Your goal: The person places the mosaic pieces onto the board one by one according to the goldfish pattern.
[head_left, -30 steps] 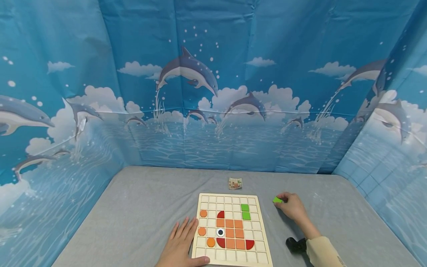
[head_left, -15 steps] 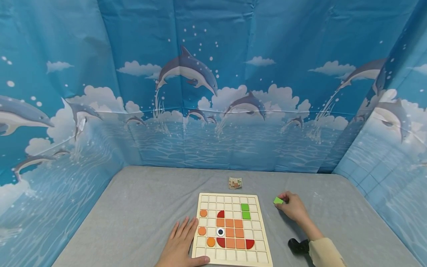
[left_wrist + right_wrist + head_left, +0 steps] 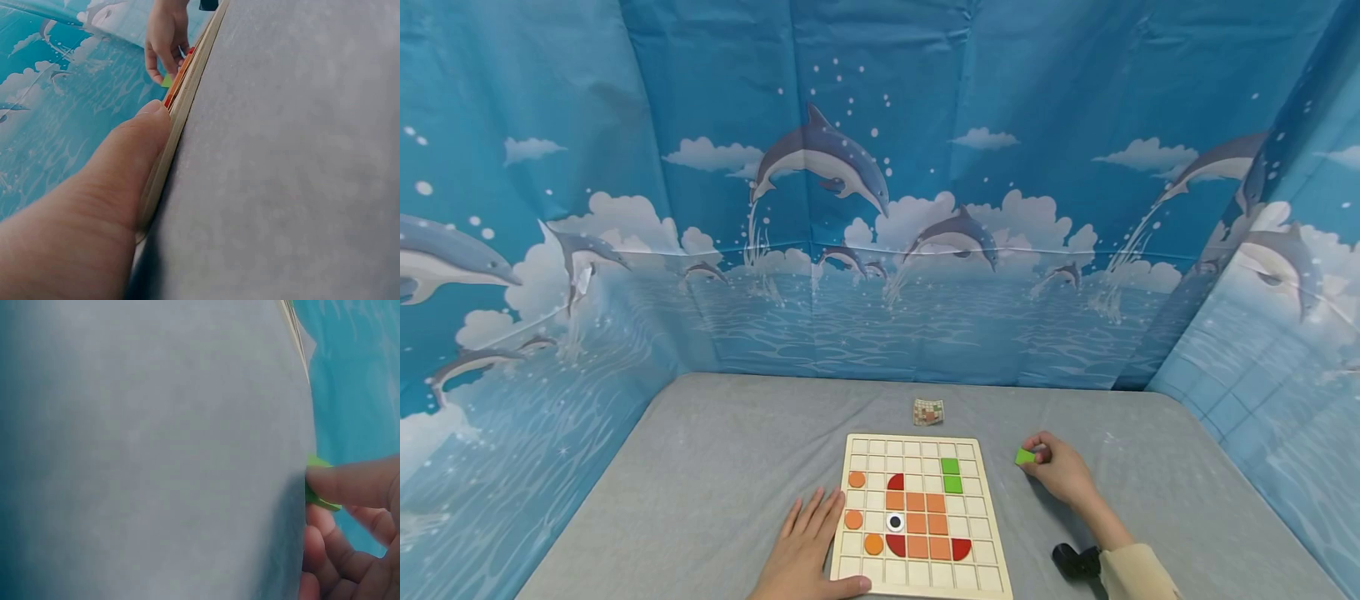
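Observation:
A light green tile (image 3: 1024, 457) is pinched between the thumb and fingers of my right hand (image 3: 1062, 472), just right of the wooden grid board. In the right wrist view the thumb presses across the green tile (image 3: 322, 501). My left hand (image 3: 805, 546) lies spread along the left side of the board (image 3: 917, 581), its thumb over the near left corner. On the board sit orange squares (image 3: 916, 523), dark red quarter-round pieces (image 3: 896, 546), orange discs (image 3: 873, 544), a black-and-white eye piece (image 3: 895, 522) and two green squares (image 3: 952, 484) at the upper right.
A small picture card (image 3: 928, 412) with a grid pattern lies behind the board. Near the right sleeve (image 3: 1138, 572) is a black device (image 3: 1075, 562) at the wrist. The grey cloth-covered table (image 3: 715, 467) ends at a blue dolphin curtain (image 3: 865, 317).
My right hand, still pinching the green tile, has shifted slightly toward me, and the tile has tilted a little. My left hand stays on the board.

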